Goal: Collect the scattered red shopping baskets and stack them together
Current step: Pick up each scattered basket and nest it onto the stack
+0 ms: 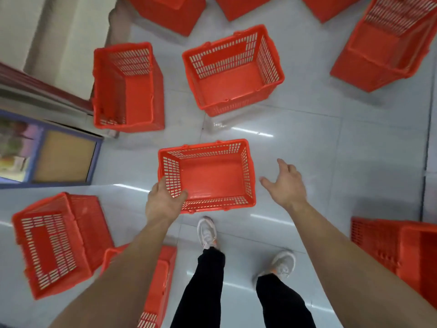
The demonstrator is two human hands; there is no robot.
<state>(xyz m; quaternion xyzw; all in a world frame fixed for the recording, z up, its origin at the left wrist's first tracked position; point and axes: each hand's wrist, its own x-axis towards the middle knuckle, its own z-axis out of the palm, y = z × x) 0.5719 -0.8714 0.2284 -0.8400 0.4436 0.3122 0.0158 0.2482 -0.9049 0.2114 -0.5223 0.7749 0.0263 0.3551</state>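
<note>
A red shopping basket (212,176) sits upright in front of me at the centre of the view. My left hand (163,200) grips its near left corner, thumb inside the rim. My right hand (285,183) hovers open just right of the basket, fingers spread, not touching it. Two more upright red baskets stand beyond it, one at the far left (127,88) and one at the far middle (233,72). Another basket (54,242) stands at my lower left, and one (387,43) tilts at the upper right.
Several other red baskets lie along the top edge, under my left arm (158,280) and at the right edge (402,254). A shelf unit with a blue frame (47,157) lines the left side. My feet in white shoes (208,233) stand on the glossy tiled floor (331,150).
</note>
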